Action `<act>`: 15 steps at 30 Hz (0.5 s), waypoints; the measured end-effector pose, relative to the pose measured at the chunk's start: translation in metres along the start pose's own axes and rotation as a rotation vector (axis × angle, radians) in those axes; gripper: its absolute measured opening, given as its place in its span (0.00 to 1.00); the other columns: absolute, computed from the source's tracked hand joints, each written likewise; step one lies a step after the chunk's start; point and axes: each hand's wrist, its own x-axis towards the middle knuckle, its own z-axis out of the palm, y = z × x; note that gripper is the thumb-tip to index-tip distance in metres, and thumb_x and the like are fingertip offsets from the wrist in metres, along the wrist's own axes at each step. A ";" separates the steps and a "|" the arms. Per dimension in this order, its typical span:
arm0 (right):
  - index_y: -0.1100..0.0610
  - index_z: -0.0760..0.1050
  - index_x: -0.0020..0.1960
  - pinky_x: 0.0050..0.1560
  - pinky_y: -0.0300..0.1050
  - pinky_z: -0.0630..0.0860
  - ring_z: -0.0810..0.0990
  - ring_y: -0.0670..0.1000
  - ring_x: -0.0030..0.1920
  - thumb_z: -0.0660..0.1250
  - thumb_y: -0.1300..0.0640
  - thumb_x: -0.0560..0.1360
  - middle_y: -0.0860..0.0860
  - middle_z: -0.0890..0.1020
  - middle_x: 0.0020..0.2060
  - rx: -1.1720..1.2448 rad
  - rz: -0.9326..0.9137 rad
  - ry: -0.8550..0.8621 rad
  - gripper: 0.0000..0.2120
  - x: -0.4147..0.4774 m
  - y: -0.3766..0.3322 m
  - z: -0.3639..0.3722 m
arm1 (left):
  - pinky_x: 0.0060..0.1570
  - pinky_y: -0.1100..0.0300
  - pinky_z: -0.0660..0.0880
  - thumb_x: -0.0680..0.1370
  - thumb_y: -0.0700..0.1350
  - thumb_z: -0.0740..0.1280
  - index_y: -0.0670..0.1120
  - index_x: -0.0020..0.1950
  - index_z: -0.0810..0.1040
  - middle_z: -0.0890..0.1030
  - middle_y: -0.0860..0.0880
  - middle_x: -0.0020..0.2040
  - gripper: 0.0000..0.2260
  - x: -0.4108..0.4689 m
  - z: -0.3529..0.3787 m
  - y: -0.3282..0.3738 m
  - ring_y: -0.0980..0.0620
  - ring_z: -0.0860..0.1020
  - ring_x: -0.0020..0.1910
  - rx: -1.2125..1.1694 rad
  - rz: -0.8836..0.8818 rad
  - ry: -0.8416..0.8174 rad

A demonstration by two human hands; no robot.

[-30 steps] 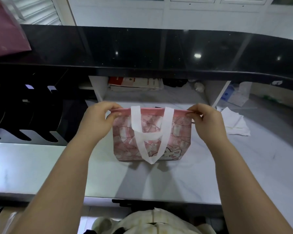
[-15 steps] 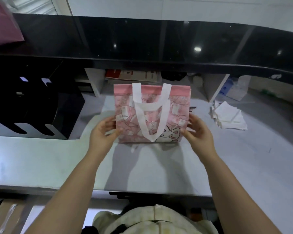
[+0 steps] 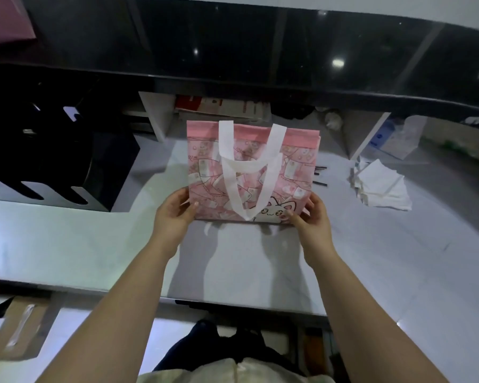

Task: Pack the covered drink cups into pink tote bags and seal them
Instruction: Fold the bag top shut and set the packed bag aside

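Whereas both hands pinched the bag's top corners approx 1 sec ago, they now sit low at its btm corners. Far left, a black slotted rack [image 3: 39, 161] stands on the counter [image 3: 67, 244]; its slots are too dark to tell what's in them. Next, the left hand [image 3: 174, 214] pinches the lower-left corner of the pink tote bag [image 3: 205, 167], thumb on the front, fingers tucked behind. The bag stands upright mid-counter w/ its mouth pressed flat along the plain pink top band (nothing inside can be seen). Its white handles [image 3: 230, 183] droop down the front over the cartoon cat print. Behind it, an open cubby [image 3: 155, 117] under the black ledge holds flat red-and-white packs [image 3: 233, 106]. The right hand [image 3: 313, 219] grips the lower-right corner the same way, thumb across the front. Far right, a stack of white napkins [image 3: 382, 186] lies on the counter, apart from the bag.
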 end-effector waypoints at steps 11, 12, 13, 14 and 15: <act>0.53 0.71 0.64 0.48 0.50 0.78 0.80 0.55 0.54 0.66 0.70 0.75 0.56 0.80 0.59 0.142 -0.160 0.085 0.21 -0.027 -0.053 0.042 | 0.49 0.57 0.80 0.81 0.40 0.65 0.54 0.63 0.81 0.84 0.51 0.56 0.14 0.006 -0.025 0.046 0.51 0.83 0.55 -0.131 0.026 -0.192; 0.53 0.71 0.63 0.47 0.49 0.78 0.81 0.54 0.54 0.67 0.70 0.75 0.56 0.80 0.58 0.148 -0.173 0.093 0.21 -0.030 -0.061 0.044 | 0.48 0.58 0.80 0.81 0.40 0.65 0.54 0.63 0.80 0.84 0.51 0.57 0.14 0.007 -0.028 0.051 0.51 0.83 0.55 -0.143 0.022 -0.235; 0.53 0.72 0.62 0.48 0.49 0.79 0.81 0.54 0.54 0.67 0.70 0.75 0.56 0.80 0.58 0.149 -0.191 0.100 0.20 -0.034 -0.071 0.047 | 0.48 0.58 0.80 0.81 0.41 0.65 0.53 0.65 0.80 0.84 0.51 0.58 0.14 0.008 -0.032 0.056 0.51 0.83 0.55 -0.153 0.020 -0.277; 0.53 0.72 0.62 0.48 0.48 0.79 0.81 0.54 0.54 0.67 0.70 0.75 0.55 0.81 0.57 0.146 -0.216 0.109 0.20 -0.039 -0.080 0.050 | 0.48 0.58 0.80 0.81 0.42 0.65 0.53 0.66 0.79 0.83 0.51 0.59 0.15 0.009 -0.036 0.061 0.51 0.82 0.56 -0.162 0.023 -0.314; 0.52 0.73 0.61 0.48 0.47 0.80 0.82 0.54 0.53 0.67 0.70 0.74 0.55 0.81 0.57 0.139 -0.242 0.118 0.20 -0.045 -0.089 0.052 | 0.48 0.58 0.80 0.80 0.42 0.65 0.53 0.67 0.78 0.83 0.51 0.59 0.16 0.011 -0.039 0.066 0.51 0.82 0.56 -0.171 0.028 -0.344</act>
